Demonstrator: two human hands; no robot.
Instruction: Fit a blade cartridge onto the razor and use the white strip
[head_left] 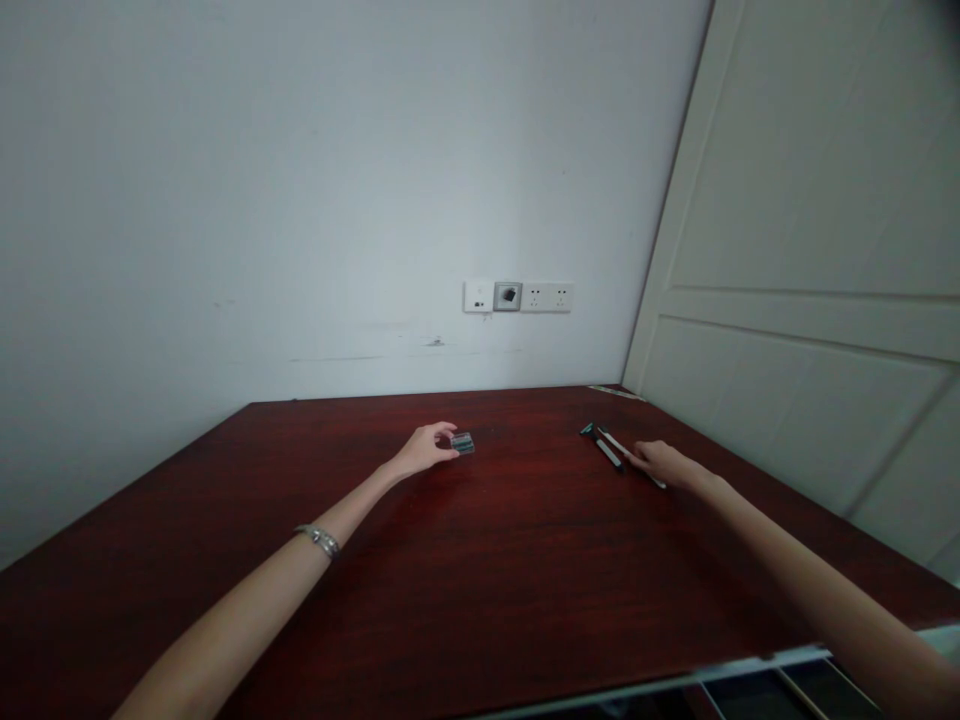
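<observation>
My left hand [427, 449] is on the tabletop, with thumb and fingers curved around the left side of a small clear plastic case [463, 443]. Dark strips show inside the case, too small to make out. Over to the right, my right hand [658, 460] pinches a slim white toothbrush [616, 443], whose dark-bristled head points away to the left and whose handle end shows below the fingers. Just left of the toothbrush lies a razor [608, 453] with a teal head and a black and grey handle, apart from my fingers.
The dark red wooden table [480, 580] reaches a white wall with a row of sockets [534, 297]. A white panelled door [795, 350] borders its right side. Below the front edge, an open drawer [757, 695] with dividers shows.
</observation>
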